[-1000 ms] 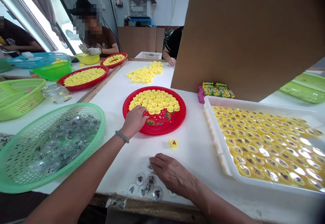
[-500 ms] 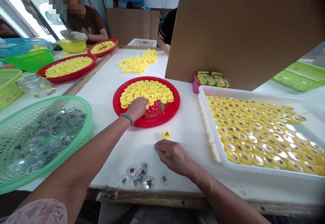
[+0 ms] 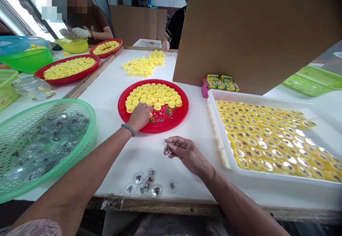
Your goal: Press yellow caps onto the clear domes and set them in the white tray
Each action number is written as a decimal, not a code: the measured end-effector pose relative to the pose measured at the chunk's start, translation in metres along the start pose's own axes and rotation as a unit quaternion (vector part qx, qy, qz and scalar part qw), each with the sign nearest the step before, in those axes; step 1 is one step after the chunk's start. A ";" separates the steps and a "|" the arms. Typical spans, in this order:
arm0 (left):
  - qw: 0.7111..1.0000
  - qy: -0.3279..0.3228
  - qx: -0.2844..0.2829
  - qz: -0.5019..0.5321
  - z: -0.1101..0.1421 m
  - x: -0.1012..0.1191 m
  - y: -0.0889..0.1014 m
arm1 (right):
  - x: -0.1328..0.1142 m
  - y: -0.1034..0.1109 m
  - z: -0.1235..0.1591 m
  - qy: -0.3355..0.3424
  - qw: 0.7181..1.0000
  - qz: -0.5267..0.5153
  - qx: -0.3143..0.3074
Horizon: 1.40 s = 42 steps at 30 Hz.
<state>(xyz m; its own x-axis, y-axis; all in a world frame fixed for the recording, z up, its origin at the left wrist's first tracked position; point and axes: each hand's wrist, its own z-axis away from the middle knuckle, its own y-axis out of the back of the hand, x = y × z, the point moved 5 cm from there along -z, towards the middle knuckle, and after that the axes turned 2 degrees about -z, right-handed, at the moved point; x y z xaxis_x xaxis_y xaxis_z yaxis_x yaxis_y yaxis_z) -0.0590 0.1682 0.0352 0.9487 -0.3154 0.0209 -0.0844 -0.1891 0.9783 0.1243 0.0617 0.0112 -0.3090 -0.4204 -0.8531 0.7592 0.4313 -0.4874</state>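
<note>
"Call the red tray [image 3: 171, 122] our dial. What lies farthest left?"

"The green basket [image 3: 92, 131], toward eight o'clock, with clear pieces [image 3: 53, 139] heaped inside it, marked with dark figures."

"Next along?"

"The left hand [image 3: 139, 117], over the tray between seven and eight, fingers curled down beside the yellow cups [image 3: 152, 93]. How far its grip is open, and whether it has a cup, I can't tell; the back of the hand hides that."

"Then?"

"A few loose domes [image 3: 155, 191] on the worktop [image 3: 197, 122] at six o'clock, mostly clustered, one lying apart to the right."

"And the dial itself?"

"Cups cover it from nine through twelve to three; the near part shows a printed pattern."

"What about the right hand [image 3: 188, 154]?"

"At five o'clock. Its grip is pinched, thumb against fingers, on one clear dome [image 3: 167, 149]."

"Farthest right?"

"The white tray [image 3: 217, 129], between three and four, carrying rows of yellow pieces [image 3: 256, 139] under shiny clear tops."
</note>
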 end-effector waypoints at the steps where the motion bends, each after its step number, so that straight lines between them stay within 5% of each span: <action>1: 1.000 0.006 -0.001 0.003 0.000 0.000 0.001 | 0.000 -0.001 0.000 0.004 1.000 -0.002 -0.004; 6: 0.998 0.032 0.033 0.046 0.010 0.007 0.029 | -0.007 -0.001 0.001 0.046 0.999 0.007 -0.011; 11: 0.985 0.003 0.079 0.151 0.061 0.041 0.065 | -0.016 0.000 0.006 0.092 0.995 0.045 -0.018; 16: 0.968 -0.014 0.007 0.252 0.109 0.075 0.041 | -0.018 -0.007 0.009 0.080 0.994 0.071 -0.032; 21: 0.956 0.005 -0.021 0.294 0.117 0.080 0.011 | -0.019 -0.010 0.009 0.080 0.992 0.092 -0.030; 26: 0.942 0.024 0.026 0.334 0.122 0.075 0.022 | -0.016 -0.004 0.007 0.090 0.993 0.076 -0.016; 31: 0.861 0.110 0.074 0.490 0.133 0.078 0.049 | -0.011 -0.003 0.003 0.090 0.996 0.024 -0.010; 36: 0.779 0.195 0.073 0.591 0.131 0.086 0.040 | -0.007 -0.008 0.000 0.083 0.996 -0.013 0.021; 42: 0.757 0.236 0.135 0.594 0.130 0.093 0.030 | -0.005 -0.012 0.000 0.088 0.990 -0.076 0.075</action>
<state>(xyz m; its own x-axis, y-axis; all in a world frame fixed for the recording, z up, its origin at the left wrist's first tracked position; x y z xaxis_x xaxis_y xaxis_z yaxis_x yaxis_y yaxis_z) -0.0132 0.0123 0.0397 0.1522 -0.0571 0.9867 -0.9624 -0.2357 0.1348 0.1165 0.0586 0.0208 -0.5115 -0.3203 -0.7974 0.7686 0.2443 -0.5912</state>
